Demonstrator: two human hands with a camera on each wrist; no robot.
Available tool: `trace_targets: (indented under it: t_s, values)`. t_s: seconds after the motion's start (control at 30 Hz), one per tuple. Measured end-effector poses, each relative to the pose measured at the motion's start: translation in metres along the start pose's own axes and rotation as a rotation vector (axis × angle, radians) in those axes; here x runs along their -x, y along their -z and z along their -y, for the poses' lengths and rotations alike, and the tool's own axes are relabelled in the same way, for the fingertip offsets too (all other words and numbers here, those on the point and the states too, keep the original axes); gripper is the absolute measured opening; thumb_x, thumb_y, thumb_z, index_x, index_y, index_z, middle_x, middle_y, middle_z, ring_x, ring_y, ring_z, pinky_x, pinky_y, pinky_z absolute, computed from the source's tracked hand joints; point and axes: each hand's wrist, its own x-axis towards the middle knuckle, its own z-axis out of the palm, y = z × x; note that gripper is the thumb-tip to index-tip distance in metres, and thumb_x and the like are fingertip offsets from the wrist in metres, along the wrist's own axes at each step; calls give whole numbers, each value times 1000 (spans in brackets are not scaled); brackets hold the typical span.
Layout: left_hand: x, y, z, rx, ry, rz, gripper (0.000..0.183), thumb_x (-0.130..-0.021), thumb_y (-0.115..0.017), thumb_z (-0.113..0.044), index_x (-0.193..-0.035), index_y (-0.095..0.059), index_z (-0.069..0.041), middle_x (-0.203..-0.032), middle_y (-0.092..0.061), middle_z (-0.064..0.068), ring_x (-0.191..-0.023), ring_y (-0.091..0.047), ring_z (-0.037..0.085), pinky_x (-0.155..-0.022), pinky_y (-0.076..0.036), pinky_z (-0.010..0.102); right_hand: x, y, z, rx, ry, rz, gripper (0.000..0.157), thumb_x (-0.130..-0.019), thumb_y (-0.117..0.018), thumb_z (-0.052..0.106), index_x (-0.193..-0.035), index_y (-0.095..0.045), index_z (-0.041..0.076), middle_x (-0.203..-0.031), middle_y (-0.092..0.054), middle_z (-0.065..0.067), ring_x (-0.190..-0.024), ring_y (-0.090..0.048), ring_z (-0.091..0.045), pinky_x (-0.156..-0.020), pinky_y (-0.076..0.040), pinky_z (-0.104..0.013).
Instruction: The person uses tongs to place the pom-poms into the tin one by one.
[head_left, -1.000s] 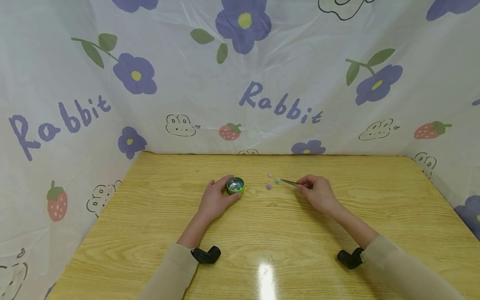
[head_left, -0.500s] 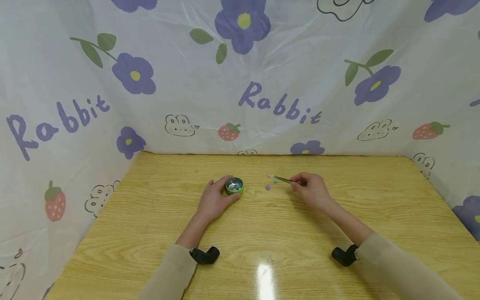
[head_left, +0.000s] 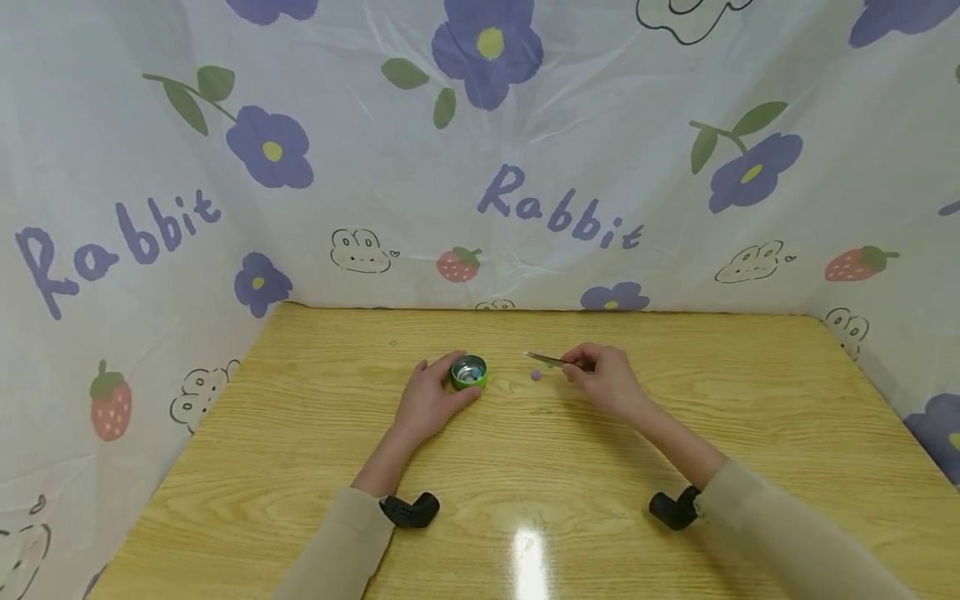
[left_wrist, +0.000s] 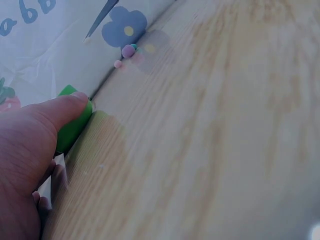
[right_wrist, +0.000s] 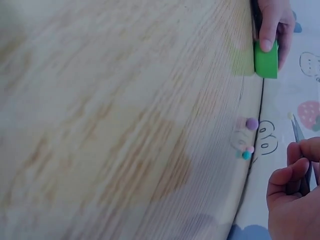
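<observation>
My left hand (head_left: pixel 433 398) holds a small round green tin (head_left: pixel 469 384) on the table, thumb on the near side, fingers around the far side. Inside the shiny tin lies something small and blue (head_left: pixel 476 374). In my right hand (head_left: pixel 606 382) I pinch metal tweezers (head_left: pixel 546 360), their tip pointing left and raised above the table. A tiny pale ball (right_wrist: pixel 291 115) appears at the tip. Below lie a purple ball (head_left: pixel 536 375), a teal ball (right_wrist: pixel 246 155) and a pink ball (left_wrist: pixel 118 64); in the head view the tweezers partly cover the teal one.
The wood-grain table (head_left: pixel 480 467) ends at a white cloth backdrop (head_left: pixel 405 167) with flowers and rabbits behind and at the sides. A black wrist device (head_left: pixel 411 510) sits at the left cuff, another black device (head_left: pixel 675 508) at the right.
My right hand has moved left with the tweezers, past the teal and pink balls and nearer the tin. The left hand and the tin stay put.
</observation>
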Motion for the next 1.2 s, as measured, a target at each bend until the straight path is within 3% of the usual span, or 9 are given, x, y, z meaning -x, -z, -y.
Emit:
trace_targets:
  t_s: [0.33, 0.53, 0.8, 1.2]
  values:
    - [0, 1, 1, 5, -9, 0, 68, -90, -82, -33, -148, -56, -10, -138, -64, 15, -134, -53, 39, -125, -18, 53, -6, -13, 14, -34, 51, 17, 11, -96, -68, -2, -105, -73, -5, -90, -73, -11, -83, -71, -28, -64, -53, -25]
    - [0, 0, 1, 15, -1, 1, 68, -90, -82, -33, -149, -56, -11, -138, -63, 15, -138, -46, 44, -124, -19, 56, -9, -26, 22, -71, 82, 54, 12, -97, -68, -3, -107, -72, -6, -92, -73, -15, -85, -72, -29, -69, -56, -28]
    - [-1, 0, 1, -9, -4, 0, 67, -90, -82, -34, -148, -56, -11, -140, -63, 15, -137, -49, 42, -124, -19, 54, -12, -40, 33, -66, 66, 63, 12, -97, -68, 0, -107, -73, -4, -91, -72, -11, -85, -70, -24, -74, -58, -35]
    - [-1, 0, 0, -12, -16, 1, 67, -91, -81, -33, -148, -56, -9, -138, -64, 15, -133, -54, 38, -124, -18, 54, -14, -51, 33, -77, 43, 73, 13, -97, -69, 1, -110, -73, -2, -94, -72, -7, -92, -72, -25, -81, -60, -40]
